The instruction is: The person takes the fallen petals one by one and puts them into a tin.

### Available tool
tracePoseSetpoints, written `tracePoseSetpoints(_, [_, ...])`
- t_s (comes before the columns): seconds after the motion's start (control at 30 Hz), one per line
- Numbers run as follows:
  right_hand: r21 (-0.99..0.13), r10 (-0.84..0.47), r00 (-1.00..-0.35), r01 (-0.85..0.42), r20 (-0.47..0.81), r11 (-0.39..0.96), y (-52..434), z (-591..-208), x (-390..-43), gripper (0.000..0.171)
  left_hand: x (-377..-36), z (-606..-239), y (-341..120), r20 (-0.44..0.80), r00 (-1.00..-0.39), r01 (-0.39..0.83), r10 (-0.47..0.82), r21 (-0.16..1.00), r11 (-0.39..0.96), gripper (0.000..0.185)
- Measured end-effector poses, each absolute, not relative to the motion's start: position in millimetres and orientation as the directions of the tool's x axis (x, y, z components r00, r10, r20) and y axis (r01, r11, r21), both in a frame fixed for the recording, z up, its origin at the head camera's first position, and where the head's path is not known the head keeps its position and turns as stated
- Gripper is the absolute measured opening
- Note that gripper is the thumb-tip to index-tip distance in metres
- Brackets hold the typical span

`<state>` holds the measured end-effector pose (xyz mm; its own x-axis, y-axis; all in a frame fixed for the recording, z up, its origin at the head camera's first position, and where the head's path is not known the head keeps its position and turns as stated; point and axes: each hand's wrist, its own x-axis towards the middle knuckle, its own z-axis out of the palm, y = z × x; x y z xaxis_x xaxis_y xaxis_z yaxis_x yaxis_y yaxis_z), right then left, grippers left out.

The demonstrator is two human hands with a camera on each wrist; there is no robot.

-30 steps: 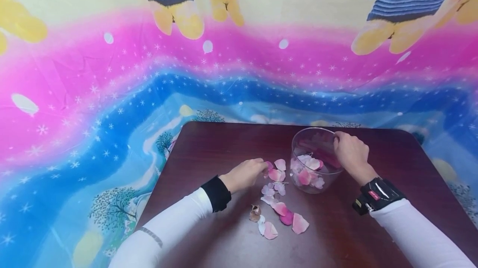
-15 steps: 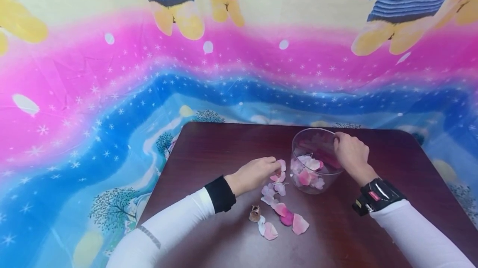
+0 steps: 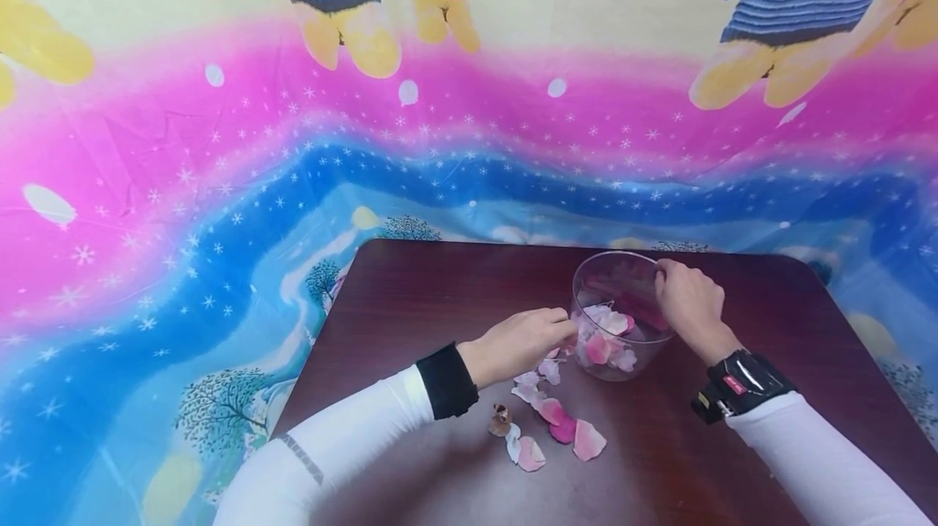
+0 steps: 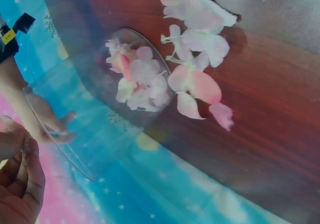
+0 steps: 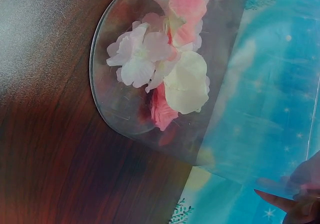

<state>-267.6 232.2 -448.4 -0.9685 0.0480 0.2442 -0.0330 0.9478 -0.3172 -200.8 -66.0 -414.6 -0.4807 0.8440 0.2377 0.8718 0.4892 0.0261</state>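
Loud cartoon backdrop cloth (image 3: 469, 103) all around, with yellow bears in striped shirts up top, then pink and blue wavy bands dotted with stars. Below that, a dark reddish wooden table (image 3: 410, 290) with rounded corners.

On it, a clear round bowl (image 3: 595, 282) standing upright, mouth up, no real long axis since it's about as wide as tall. Sits directly under the right hand (image 3: 687, 298), whose fingers are curled over the far rim, pinching it. Pile of pink and white petals in the bowl (image 3: 608, 339), resting on the bottom.

Just off to the left side of that hand, touching distance from the bowl wall, the left hand (image 3: 522, 343), fingers bunched with the tips right by the bowl's near side. Looks like pinching something, but honestly can't tell what, or whether anything's really in there, as the wrist view only shows curled fingertips (image 4: 20, 184).

Below the left hand, loose petals (image 3: 560, 420) scattered in a rough line running back toward the body. Beside those, a small brownish dried bit (image 3: 501, 420).
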Motion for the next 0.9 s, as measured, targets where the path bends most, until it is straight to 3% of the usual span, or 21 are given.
tracePoseSetpoints(0.47, [-0.318, 0.048, -0.969, -0.032, 0.243, 0.948, 233, -449, -269, 0.028, -209, -393, -37, 0.222, -0.464, 0.883, 0.857, 0.035, 0.469, 0.027])
tracePoseSetpoints(0.7, [-0.324, 0.05, -0.964, -0.039, 0.261, 0.945, 235, -449, -269, 0.026, -217, -389, -16, 0.24, -0.447, 0.874, 0.862, -0.087, 0.478, 0.02])
tracePoseSetpoints(0.9, [-0.325, 0.053, -0.968, -0.031, 0.247, 0.945, 234, -449, -270, 0.027, -226, -389, 2, 0.224, -0.494, 0.85, 0.84, -0.08, 0.521, 0.02])
